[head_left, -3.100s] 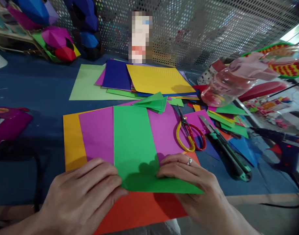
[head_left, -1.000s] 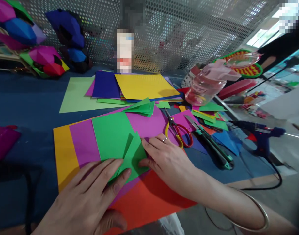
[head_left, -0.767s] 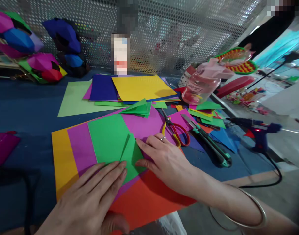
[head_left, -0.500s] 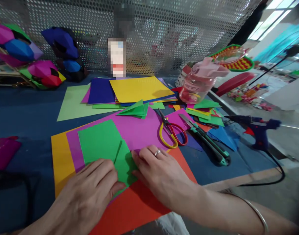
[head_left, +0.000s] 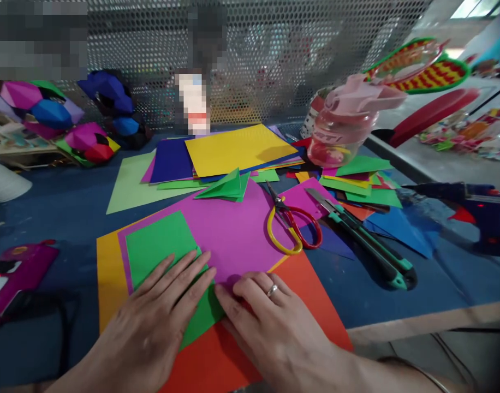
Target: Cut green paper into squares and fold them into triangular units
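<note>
My left hand lies flat on a green paper sheet, its fingers stretched out and pointing up and to the right. At that sheet's right edge, my right hand, with a ring on one finger, has its fingers curled and pinches the paper edge; the fingertips are partly hidden. Beneath the green paper are a purple sheet, an orange-red sheet and a yellow-orange sheet. Scissors with one yellow and one red handle rest on the purple sheet. Folded green paper pieces sit beyond.
A utility knife with its blade out lies right of the scissors. Farther right is a blue glue gun. A pink bottle stands behind paper scraps. Stacked coloured sheets lie at the back, a magenta device at left.
My left hand has gone from curled to flat, sliding up over the green sheet and pressing it. My right hand stays at its edge. The view has shifted slightly.
</note>
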A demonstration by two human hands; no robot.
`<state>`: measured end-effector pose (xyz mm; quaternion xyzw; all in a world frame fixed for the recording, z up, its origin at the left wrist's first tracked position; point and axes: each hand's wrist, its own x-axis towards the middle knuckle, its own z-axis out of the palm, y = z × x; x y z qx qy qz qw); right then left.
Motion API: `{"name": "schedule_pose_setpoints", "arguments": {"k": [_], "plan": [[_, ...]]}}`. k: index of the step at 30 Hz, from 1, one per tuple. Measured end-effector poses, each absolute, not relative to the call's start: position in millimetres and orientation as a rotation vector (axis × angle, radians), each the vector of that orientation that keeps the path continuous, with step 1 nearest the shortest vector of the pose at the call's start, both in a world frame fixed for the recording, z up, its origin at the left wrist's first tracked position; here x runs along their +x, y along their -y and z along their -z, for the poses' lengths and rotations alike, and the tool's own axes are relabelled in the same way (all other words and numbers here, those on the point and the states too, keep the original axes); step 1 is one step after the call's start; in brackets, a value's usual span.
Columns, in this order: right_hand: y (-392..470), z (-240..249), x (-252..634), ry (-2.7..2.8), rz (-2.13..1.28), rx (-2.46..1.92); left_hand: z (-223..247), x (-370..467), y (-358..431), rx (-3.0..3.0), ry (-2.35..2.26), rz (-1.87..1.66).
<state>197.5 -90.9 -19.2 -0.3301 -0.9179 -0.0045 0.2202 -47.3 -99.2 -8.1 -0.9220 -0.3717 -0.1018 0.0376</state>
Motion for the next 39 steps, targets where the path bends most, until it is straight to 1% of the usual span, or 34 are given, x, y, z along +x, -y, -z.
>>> {"name": "schedule_pose_setpoints", "arguments": {"k": [11,20,22,26,27,32,39], "plan": [[88,26,194,2.455,-0.010,-0.833,6,-42,98,-2.827,1.267,0.415],[92,26,196,2.480,-0.003,-0.846,6,-43,101,-2.731,1.366,0.421],[93,25,196,2.497,-0.011,-0.850,3,-47,100,-2.635,1.471,0.458],[94,24,197,2.454,-0.029,-0.827,-9,-73,84,-2.416,1.818,0.493],[94,25,197,2.442,-0.031,-0.827,-11,-82,78,-2.351,1.874,0.575],[96,28,197,2.414,-0.031,-0.815,-16,-111,49,-2.434,2.150,0.519],[96,31,196,2.388,0.024,-0.799,-11,-102,22,-2.436,2.074,0.283]]}}
